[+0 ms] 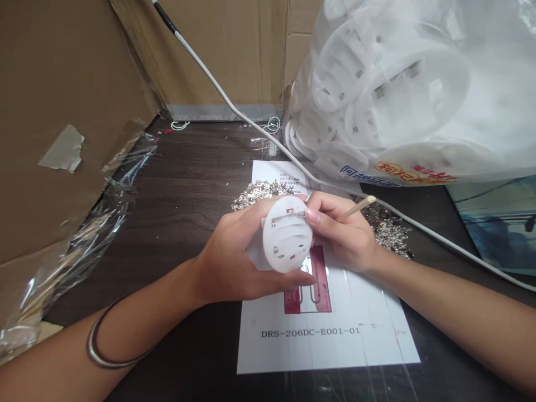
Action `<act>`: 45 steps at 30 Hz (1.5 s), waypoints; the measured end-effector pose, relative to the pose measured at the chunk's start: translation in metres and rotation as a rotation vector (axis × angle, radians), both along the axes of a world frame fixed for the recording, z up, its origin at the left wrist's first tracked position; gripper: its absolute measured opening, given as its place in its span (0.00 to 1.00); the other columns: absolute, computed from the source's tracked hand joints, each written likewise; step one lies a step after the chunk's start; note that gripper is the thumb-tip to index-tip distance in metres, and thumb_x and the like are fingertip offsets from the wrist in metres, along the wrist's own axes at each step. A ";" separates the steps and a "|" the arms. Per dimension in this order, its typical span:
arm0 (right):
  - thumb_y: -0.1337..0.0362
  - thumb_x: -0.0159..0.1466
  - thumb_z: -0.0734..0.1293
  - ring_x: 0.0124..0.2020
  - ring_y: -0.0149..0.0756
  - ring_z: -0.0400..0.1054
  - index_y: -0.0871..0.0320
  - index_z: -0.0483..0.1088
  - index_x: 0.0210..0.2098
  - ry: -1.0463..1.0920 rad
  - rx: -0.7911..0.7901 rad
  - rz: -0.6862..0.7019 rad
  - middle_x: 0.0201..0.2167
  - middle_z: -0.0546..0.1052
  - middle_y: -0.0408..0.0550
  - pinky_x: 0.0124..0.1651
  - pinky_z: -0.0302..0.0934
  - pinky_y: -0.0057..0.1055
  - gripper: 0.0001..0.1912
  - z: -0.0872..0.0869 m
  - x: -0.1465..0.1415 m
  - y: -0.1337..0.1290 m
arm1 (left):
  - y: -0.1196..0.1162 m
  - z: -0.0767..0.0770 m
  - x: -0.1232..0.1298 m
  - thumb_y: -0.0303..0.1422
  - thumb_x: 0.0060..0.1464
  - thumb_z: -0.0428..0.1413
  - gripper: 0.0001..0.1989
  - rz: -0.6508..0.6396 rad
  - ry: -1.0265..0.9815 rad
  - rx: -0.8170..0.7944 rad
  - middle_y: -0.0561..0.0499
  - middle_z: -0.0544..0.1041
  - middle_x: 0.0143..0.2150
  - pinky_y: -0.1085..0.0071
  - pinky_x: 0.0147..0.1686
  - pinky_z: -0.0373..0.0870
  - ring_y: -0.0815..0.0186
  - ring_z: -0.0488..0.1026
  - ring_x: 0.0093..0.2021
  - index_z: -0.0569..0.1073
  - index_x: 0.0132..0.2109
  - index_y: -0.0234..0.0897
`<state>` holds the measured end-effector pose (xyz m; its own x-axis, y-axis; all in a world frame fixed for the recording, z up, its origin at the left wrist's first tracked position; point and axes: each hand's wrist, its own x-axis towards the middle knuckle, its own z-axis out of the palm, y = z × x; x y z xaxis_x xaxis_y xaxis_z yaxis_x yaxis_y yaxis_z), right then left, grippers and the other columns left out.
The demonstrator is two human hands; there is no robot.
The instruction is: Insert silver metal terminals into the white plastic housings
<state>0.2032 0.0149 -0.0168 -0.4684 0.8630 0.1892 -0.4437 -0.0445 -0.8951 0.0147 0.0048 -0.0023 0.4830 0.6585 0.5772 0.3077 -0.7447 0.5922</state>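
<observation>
My left hand (234, 254) grips a round white plastic part (287, 243) by its edge, thumb below and fingers above. The part is tilted toward me and shows slots, raised ribs and a few small metal pieces set in it. Close against its upper right edge is my right hand (343, 226), closed on a thin wooden stick (358, 208) whose light end sticks out to the right. Something small and metallic shows at the right fingertips, over the part; I cannot make out whether it belongs to the stick.
A printed sheet (330, 349) lies under the hands. Piles of small metal pieces sit behind the left hand (262, 192) and beside the right wrist (389, 229). A clear bag of white parts (389, 95) bulges at back right. A white cable (234, 109) crosses diagonally; cardboard (62, 84) stands left.
</observation>
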 end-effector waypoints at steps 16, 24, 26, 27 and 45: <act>0.63 0.65 0.68 0.21 0.25 0.56 0.58 0.65 0.24 -0.026 0.056 -0.020 0.18 0.64 0.39 0.22 0.49 0.25 0.15 -0.002 0.001 -0.001 | 0.000 0.001 0.001 0.45 0.41 0.69 0.38 -0.048 -0.033 0.002 0.40 0.79 0.50 0.69 0.52 0.77 0.62 0.78 0.50 0.67 0.54 0.27; 0.64 0.65 0.68 0.20 0.24 0.56 0.59 0.63 0.22 -0.060 0.086 0.000 0.18 0.65 0.38 0.23 0.50 0.24 0.17 0.001 0.002 0.002 | 0.001 0.003 0.000 0.44 0.42 0.69 0.37 -0.089 -0.036 -0.035 0.39 0.78 0.51 0.68 0.54 0.76 0.62 0.76 0.52 0.68 0.55 0.27; 0.64 0.65 0.68 0.21 0.25 0.56 0.59 0.63 0.23 -0.052 0.075 0.005 0.18 0.64 0.38 0.24 0.49 0.25 0.16 0.001 0.002 0.002 | 0.001 0.002 0.000 0.44 0.43 0.68 0.37 -0.075 -0.033 -0.009 0.40 0.78 0.51 0.66 0.54 0.76 0.61 0.77 0.52 0.67 0.55 0.28; 0.64 0.65 0.68 0.22 0.25 0.56 0.59 0.64 0.23 -0.042 0.071 0.013 0.19 0.65 0.39 0.24 0.50 0.25 0.15 0.001 0.003 0.002 | 0.001 0.002 0.000 0.45 0.43 0.68 0.37 -0.065 -0.028 0.000 0.40 0.78 0.51 0.66 0.53 0.76 0.61 0.77 0.51 0.67 0.55 0.28; 0.67 0.66 0.65 0.26 0.27 0.59 0.58 0.65 0.25 0.023 0.072 0.055 0.25 0.67 0.42 0.30 0.55 0.27 0.12 0.005 0.003 0.002 | 0.001 0.006 -0.001 0.41 0.44 0.68 0.35 -0.083 -0.022 -0.079 0.42 0.78 0.51 0.57 0.49 0.78 0.56 0.77 0.50 0.67 0.57 0.38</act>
<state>0.2063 0.0169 -0.0122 -0.5098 0.8197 0.2612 -0.4629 -0.0055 -0.8864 0.0134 0.0061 0.0037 0.5253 0.6609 0.5360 0.2335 -0.7177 0.6561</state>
